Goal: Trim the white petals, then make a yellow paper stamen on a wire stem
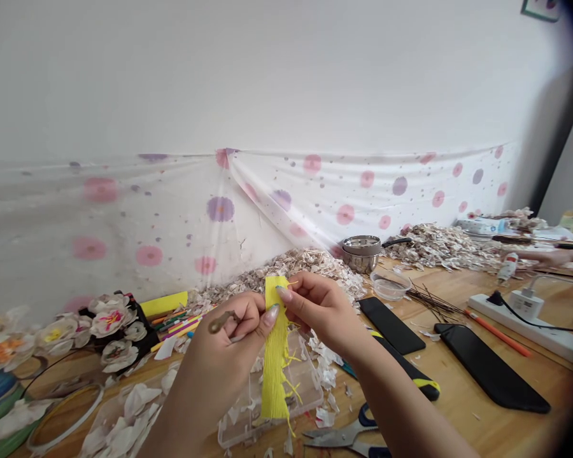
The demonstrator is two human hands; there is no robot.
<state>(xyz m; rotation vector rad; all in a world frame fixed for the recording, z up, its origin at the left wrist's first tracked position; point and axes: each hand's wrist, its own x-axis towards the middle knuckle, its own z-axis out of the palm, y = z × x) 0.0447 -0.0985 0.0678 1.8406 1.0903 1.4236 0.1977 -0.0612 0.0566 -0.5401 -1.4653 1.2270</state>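
Observation:
A strip of yellow crepe paper hangs upright in front of me, its right edge fringed with twisted threads. My left hand is closed on the strip near its top, thumb across the front. A small brownish piece, perhaps a ring or a tool's end, shows at the left fingers; I cannot make out which. Thumb and fingers of my right hand pinch the strip's upper right edge. Below the paper lies a clear plastic compartment box. Scissors rest on the table beside it, partly behind my right forearm.
Heaps of dried petals line the wall. Petal flowers stand at left. Right of my arm lie black flat cases, a power strip and an orange pencil. Behind stands a metal pot. Another person's hand is far right.

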